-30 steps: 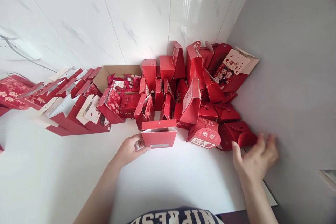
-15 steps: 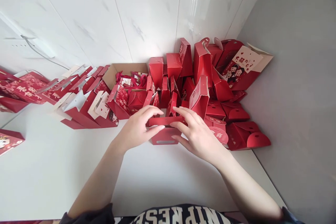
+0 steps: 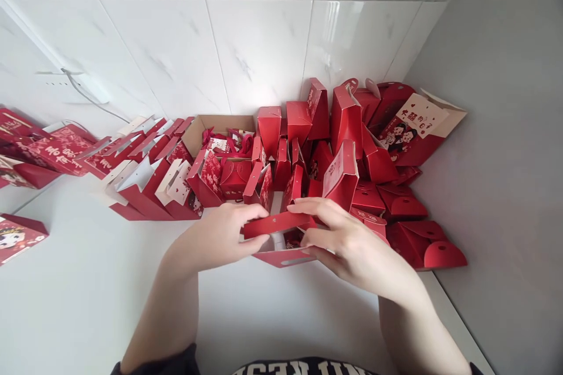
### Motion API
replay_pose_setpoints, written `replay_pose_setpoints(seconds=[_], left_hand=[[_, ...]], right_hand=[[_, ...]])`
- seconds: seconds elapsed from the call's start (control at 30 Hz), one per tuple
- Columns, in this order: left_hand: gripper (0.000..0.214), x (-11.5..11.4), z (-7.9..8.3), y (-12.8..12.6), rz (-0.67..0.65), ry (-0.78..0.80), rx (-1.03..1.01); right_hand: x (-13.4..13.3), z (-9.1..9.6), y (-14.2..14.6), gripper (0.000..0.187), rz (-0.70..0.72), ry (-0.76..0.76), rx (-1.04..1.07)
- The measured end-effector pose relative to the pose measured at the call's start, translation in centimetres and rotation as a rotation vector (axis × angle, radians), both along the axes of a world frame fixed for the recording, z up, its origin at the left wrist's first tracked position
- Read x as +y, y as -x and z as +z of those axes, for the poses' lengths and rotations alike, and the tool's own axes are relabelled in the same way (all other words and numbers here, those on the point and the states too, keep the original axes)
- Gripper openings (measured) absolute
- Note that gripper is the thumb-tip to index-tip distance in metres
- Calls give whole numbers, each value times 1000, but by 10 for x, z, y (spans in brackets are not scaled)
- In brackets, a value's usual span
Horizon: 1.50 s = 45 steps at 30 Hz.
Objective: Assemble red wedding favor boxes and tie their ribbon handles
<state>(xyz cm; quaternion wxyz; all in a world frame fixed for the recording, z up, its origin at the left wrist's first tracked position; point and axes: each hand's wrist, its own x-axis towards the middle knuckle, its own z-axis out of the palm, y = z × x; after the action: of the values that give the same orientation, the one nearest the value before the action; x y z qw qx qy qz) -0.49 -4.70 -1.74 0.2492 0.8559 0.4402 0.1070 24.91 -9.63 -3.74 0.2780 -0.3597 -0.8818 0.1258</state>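
A small red paper gift box (image 3: 281,243) with its top flaps open rests on the white table in front of me. My left hand (image 3: 220,237) pinches the box's left side and the end of its long red flap. My right hand (image 3: 352,246) grips the right side, with the fingers curled over the flap and the box's edge. Behind the box lies a heap of similar red boxes (image 3: 343,170), some folded shut, some open.
A brown cardboard carton (image 3: 197,132) holding red ribbons stands at the back by the tiled wall. Flat and half-folded red boxes (image 3: 145,176) spread to the left, with one more at the far left edge (image 3: 17,237). A grey wall (image 3: 505,158) borders the table (image 3: 88,293) on the right.
My right hand came in from the right side of the table and took hold of the box. Both hands have drawn the box slightly nearer and are pressing its top flap.
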Motion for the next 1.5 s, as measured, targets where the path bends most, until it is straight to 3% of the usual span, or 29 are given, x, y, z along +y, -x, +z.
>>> replay_pose_setpoints(seconds=[0.17,0.37,0.7,0.93,1.07,1.17,1.23,1.3,1.4,1.5], left_hand=[[14,-27,8,2,65,-531,-230],[3,-25,-2,-11,127,-815,-421],[5,-19,-2,-11,110,-846,-435],[9,-31,6,-12,58,-834,-423],[5,-22,4,-14,132,-651,-542],[26,0,-7,-12,196,-199,-682],[51,16,-16,-11,81,174,-686],[63,26,-22,-11,-10,386,-577],[75,30,-26,-14,37,472,-409],[63,28,-25,-17,79,526,-454]], right_hand=[[-12,17,-4,20,-31,-209,61],[-5,6,-10,19,-12,-283,104],[-6,9,-17,20,-40,-252,66],[-21,14,-17,23,-86,-308,31],[-17,12,-13,15,-90,-216,115],[3,1,-5,4,-127,-64,343],[20,-9,1,9,-196,27,513],[34,-18,6,15,-281,63,650],[47,-28,11,16,-376,59,759],[50,-33,14,12,-380,78,834]])
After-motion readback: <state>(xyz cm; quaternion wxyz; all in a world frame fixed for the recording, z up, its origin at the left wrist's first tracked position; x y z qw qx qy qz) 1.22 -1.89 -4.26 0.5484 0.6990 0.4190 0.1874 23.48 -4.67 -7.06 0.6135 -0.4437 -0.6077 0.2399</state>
